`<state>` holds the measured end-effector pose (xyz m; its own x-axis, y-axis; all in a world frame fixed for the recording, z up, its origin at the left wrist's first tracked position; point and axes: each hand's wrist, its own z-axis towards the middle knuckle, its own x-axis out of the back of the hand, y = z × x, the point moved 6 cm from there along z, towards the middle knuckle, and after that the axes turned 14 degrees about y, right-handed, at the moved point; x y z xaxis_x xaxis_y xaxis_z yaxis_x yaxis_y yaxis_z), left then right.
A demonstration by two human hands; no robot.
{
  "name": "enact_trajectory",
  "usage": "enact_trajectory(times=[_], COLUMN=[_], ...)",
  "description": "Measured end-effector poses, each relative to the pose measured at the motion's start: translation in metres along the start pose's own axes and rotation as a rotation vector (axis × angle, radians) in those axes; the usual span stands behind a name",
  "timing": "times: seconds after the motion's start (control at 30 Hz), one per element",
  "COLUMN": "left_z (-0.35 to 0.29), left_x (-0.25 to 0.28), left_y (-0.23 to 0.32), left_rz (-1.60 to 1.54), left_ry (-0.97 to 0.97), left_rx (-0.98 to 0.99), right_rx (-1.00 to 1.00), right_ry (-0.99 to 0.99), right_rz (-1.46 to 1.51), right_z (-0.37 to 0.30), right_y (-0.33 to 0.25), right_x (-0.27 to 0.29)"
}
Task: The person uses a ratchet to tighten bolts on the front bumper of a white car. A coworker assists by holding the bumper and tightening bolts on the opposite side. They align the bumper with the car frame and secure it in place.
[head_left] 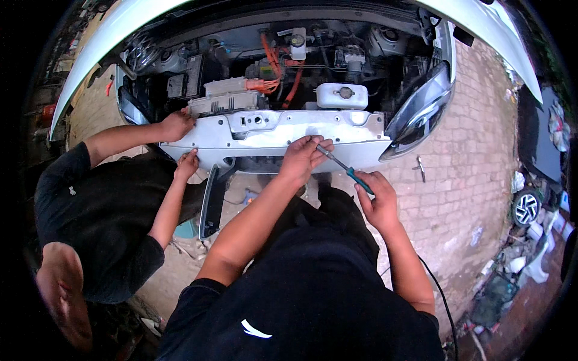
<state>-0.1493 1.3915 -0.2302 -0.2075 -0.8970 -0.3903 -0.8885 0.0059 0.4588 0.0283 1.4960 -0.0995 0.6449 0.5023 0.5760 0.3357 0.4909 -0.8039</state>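
Head view, leaning over the open front of a white car, bumper skin off. Left of frame: a co-worker in a black shirt crouches there, one hand (177, 125) flat on the upper left corner of the silver front crossmember (265, 135), the other hand (188, 163) gripping its lower left edge; my guess is to steady the panel. A dark trim piece (212, 201) hangs below that corner.

Centre: my left hand (304, 157) rests on the crossmember's lower edge, fingers curled and pinched around the tip of the screwdriver (344, 167), probably to keep the blade seated on a fastener I cannot see under my fingers. The shaft slants down to the right, into my right hand (376, 198), which is closed around the teal handle, low and off the panel, leaving room to turn.

Containers, upper centre: a white coolant reservoir (342, 96) with a dark cap sits just behind the crossmember; level unreadable. Further back, a small brake fluid reservoir (298, 43), capped. Orange high-voltage cables (277, 75) run between them.

Right: headlight (418, 117), then brick paving (469, 174) with a small tool lying loose (421, 168).
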Motion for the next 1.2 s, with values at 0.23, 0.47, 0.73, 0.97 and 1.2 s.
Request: enact_trajectory(times=[0.23, 0.47, 0.73, 0.97, 1.2], left_z=[0.048, 0.070, 0.074, 0.047, -0.004], left_x=[-0.036, -0.047, -0.036, -0.001, 0.075], left_y=[-0.038, -0.046, -0.038, -0.035, -0.019], left_rz=[-0.336, -0.256, -0.294, 0.005, 0.166], left_ry=[0.145, 0.186, 0.134, 0.132, 0.110], left_rx=[0.071, 0.034, 0.017, -0.035, -0.168], right_rx=[-0.245, -0.084, 0.048, 0.662, 0.245], right_ry=[0.254, 0.125, -0.007, -0.371, -0.392], right_rz=[0.008, -0.173, -0.420, -0.844, -0.916], right_z=[0.027, 0.079, 0.122, 0.138, 0.165], right_y=[0.035, 0.032, 0.015, -0.041, -0.009], right_x=[-0.002, -0.007, -0.036, -0.088, -0.059])
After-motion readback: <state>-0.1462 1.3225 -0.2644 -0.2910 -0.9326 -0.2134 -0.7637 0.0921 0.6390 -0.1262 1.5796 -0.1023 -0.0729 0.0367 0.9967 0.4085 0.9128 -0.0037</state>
